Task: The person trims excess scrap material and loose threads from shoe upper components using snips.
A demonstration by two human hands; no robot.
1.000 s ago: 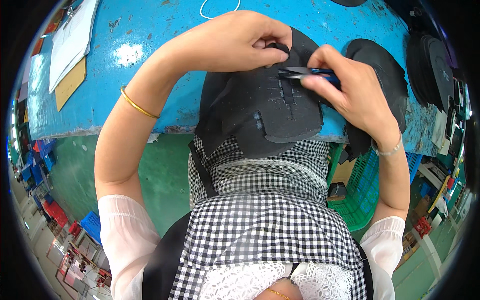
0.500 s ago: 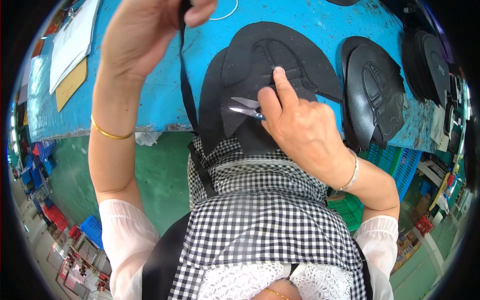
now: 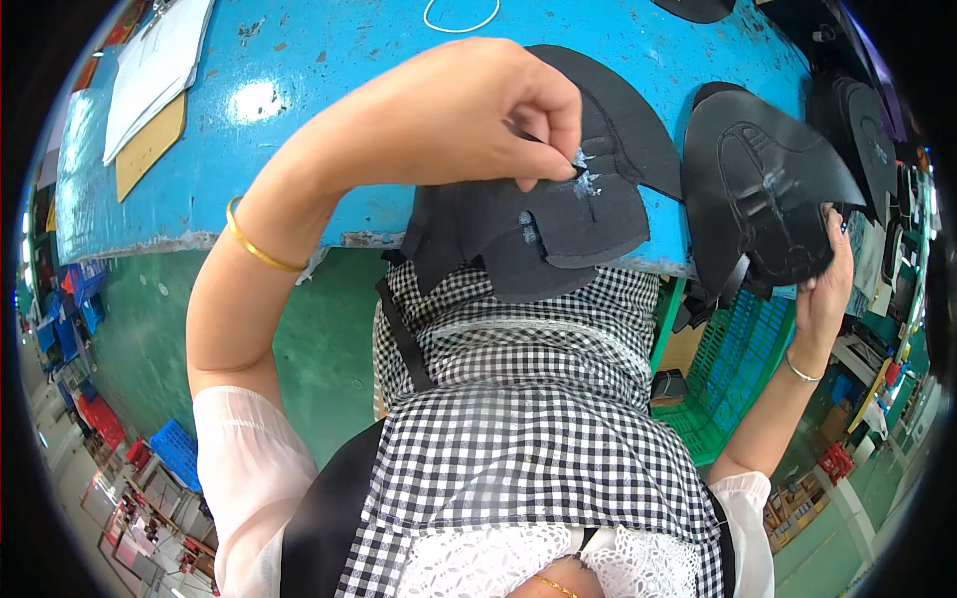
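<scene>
A scuffed blue table point(image 3: 339, 65) — bright with glare point(image 3: 256, 102) — stands over a green floor point(image 3: 329, 329).

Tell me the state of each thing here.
Left hand: pinched on a black strip, mostly hidden
Right hand: gripping the glossy black piece
Glossy black piece: held by its edge
Blue table: scuffed
Matte black pieces: layered, overhanging the table
Papers: stacked on a board
White cord: curved
Green basket: partly filled

Holds the left arm point(image 3: 264, 289) bent at the elbow, slanting in from the front edge of the blue table point(image 3: 329, 60) to above its top. Pinches thumb against forefinger in the left hand point(image 3: 508, 110), with the other fingers curled inward. Reaches outward with the right arm point(image 3: 768, 414), gripping with the right hand point(image 3: 830, 279) at the table's front right.
</scene>
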